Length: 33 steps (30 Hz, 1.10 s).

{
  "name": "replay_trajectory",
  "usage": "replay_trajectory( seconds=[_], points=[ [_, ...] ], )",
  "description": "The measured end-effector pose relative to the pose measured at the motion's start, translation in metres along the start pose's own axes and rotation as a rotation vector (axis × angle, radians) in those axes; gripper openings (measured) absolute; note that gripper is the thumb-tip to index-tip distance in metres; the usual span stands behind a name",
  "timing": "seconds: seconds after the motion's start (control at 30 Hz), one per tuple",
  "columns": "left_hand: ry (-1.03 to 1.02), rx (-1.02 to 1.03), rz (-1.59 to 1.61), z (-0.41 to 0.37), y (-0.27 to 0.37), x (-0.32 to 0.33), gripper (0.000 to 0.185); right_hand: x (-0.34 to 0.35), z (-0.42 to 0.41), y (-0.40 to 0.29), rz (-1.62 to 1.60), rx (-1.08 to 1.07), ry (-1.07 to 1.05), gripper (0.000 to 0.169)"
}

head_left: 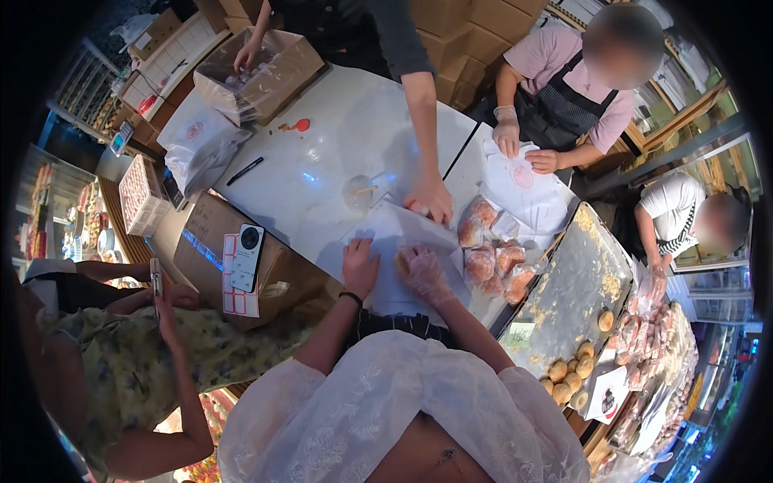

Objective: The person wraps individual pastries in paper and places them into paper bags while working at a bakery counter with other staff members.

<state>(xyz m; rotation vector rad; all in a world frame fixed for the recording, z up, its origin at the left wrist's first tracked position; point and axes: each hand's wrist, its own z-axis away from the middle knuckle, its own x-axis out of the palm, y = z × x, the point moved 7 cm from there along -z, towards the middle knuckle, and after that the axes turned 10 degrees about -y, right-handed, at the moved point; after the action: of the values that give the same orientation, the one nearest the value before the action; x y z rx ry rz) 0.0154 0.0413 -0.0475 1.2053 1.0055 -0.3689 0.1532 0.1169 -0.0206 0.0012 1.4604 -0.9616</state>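
Observation:
My left hand (pixel 360 271), bare and with a dark band at the wrist, lies at the left side of a white paper bag (pixel 386 296), its thumb apart from the fingers. My right hand (pixel 427 276) wears a clear plastic glove and grips a round tan pastry (pixel 401 265) over the paper. Its fingers partly cover the pastry. Just beyond the paper, a co-worker's hand (pixel 432 196) reaches in from the far side with a small pale item (pixel 416 206) in its fingers. Bagged round pastries (pixel 481 264) lie to the right of my gloved hand.
A metal baking tray (pixel 561 284) with small pastries (pixel 567 381) and crumbs stands at right. Behind the table, one person handles a lined cardboard box (pixel 256 75); another holds white paper bags (pixel 522 175). At left are a cardboard carton (pixel 272 265), phone (pixel 248 258) and pen (pixel 245 171).

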Motion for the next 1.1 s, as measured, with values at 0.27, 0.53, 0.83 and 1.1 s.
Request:
replay_trajectory(
  seconds=[0.27,0.53,0.83,1.1],
  points=[
    [-0.100,-0.040,-0.059,-0.056,0.001,0.013,0.043,-0.004,0.019,0.009,-0.118,0.053,0.054,0.047],
    [-0.107,0.020,-0.146,-0.060,0.000,0.018,0.030,-0.001,0.023,0.007,-0.056,0.054,0.036,0.044],
    [-0.316,0.017,-0.295,-0.076,0.013,0.016,0.029,0.003,0.022,0.008,-0.015,0.024,0.013,0.042],
    [-0.240,0.190,-0.385,-0.069,0.032,0.016,0.021,0.000,0.027,0.003,0.013,0.007,0.004,0.046]
  ],
)
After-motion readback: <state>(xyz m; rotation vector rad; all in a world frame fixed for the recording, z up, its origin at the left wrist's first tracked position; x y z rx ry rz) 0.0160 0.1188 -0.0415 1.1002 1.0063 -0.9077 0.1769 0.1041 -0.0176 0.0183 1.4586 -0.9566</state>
